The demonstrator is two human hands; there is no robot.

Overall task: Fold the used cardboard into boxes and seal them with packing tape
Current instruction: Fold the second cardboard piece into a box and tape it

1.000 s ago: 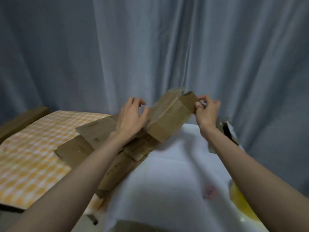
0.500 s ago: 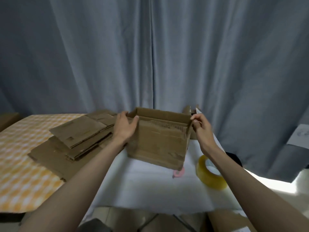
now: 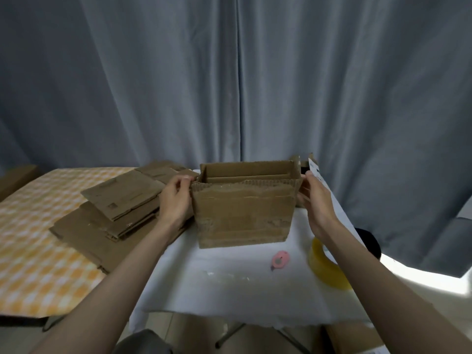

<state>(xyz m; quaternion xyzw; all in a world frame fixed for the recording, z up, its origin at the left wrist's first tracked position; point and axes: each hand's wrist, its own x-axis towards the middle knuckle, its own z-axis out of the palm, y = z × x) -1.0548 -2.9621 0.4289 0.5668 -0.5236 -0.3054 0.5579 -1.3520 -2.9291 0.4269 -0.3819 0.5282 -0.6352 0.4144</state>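
Grey curtains hang behind a table under a white cloth. The left hand grips the left upper corner of an opened cardboard box, fingers curled at its rim; the right hand lies against the right side, its fingers hidden, so its grip cannot be told. The box stands upright on the cloth, top open. Flattened cardboard is stacked just left. A yellow tape roll and a pink cutter lie nearer the person.

The flattened cardboard box now stands squared open on the white table.
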